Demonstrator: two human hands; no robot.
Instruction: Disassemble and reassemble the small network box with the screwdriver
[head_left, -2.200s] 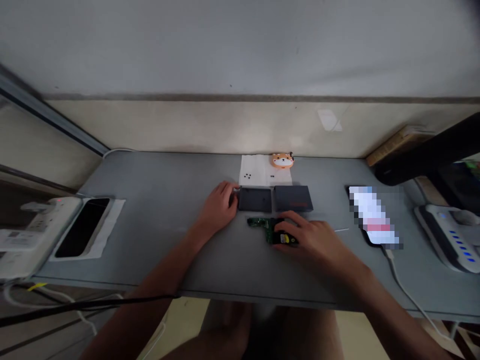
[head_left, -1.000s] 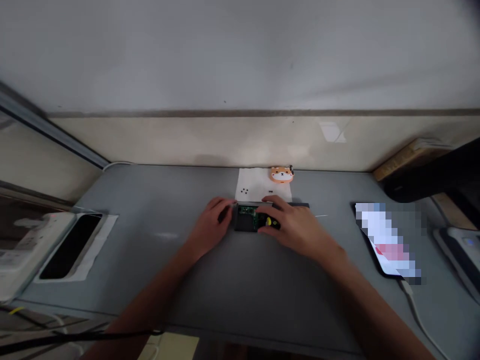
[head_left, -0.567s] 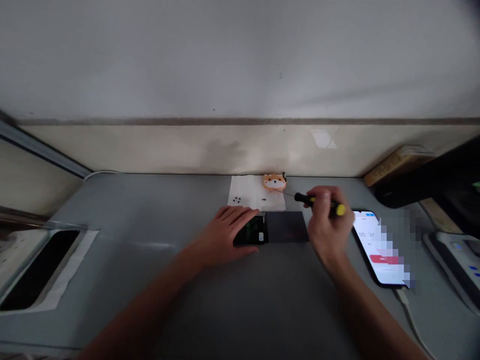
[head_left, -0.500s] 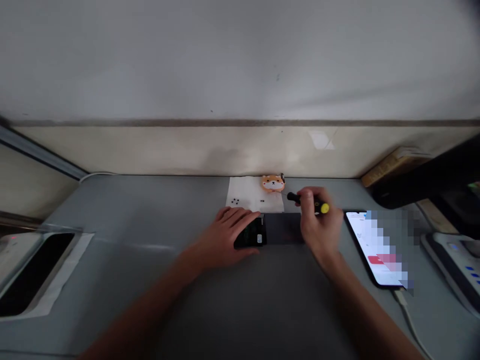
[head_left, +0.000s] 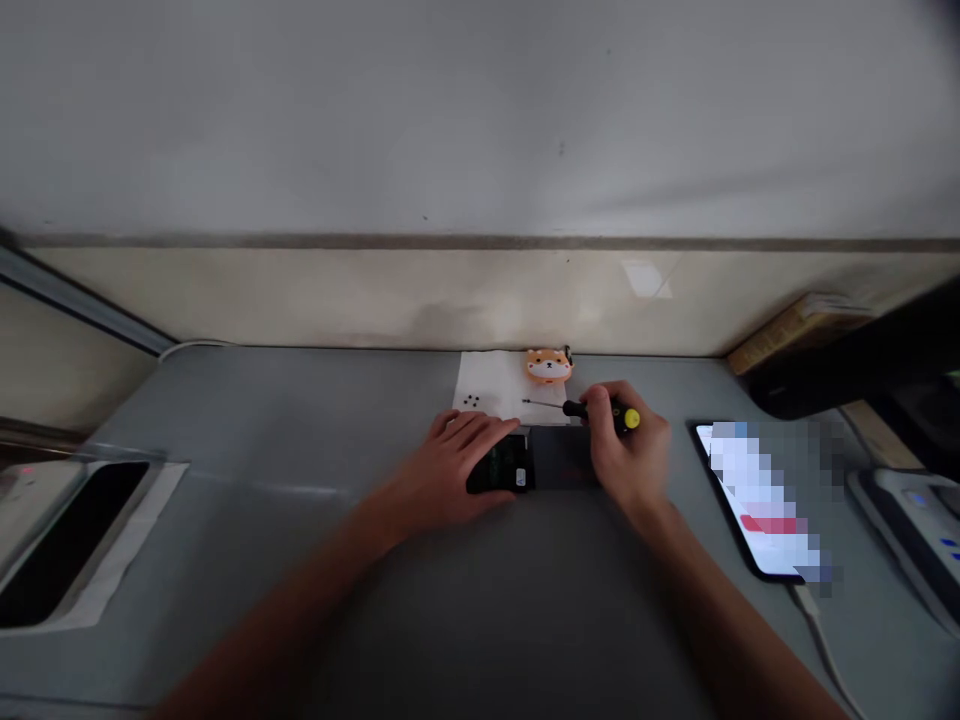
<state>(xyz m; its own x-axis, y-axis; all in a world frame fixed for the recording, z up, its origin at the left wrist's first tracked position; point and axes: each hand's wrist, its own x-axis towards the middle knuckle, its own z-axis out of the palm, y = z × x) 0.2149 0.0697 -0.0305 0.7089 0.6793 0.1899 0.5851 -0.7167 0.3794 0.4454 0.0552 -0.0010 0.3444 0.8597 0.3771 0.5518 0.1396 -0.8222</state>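
Note:
My left hand (head_left: 450, 465) is closed around a black flat device (head_left: 510, 465) with a small white label, thumb along its near edge and fingers over its far side. A dark flat panel (head_left: 564, 460) lies against the device's right end. In my right hand (head_left: 630, 445) is a screwdriver (head_left: 576, 408) with a black and yellow handle, its thin shaft pointing left. The screwdriver's tip is at a small dark piece on the white paper (head_left: 495, 375); whether they touch I cannot tell. Several tiny dark screws (head_left: 471, 401) sit on the paper's left part.
An orange animal-face case (head_left: 549, 366) rests on the paper's right back corner. On the right are a lit phone (head_left: 750, 510) on a white cable (head_left: 817, 625) and a power strip (head_left: 911, 530). A dark phone-like slab (head_left: 75, 540) lies at far left. The wall (head_left: 360, 300) bounds the desk behind.
My right hand has moved slightly left and down, bringing the screwdriver tip from beside the animal-face case to the small dark piece on the paper. My left hand stays on the device.

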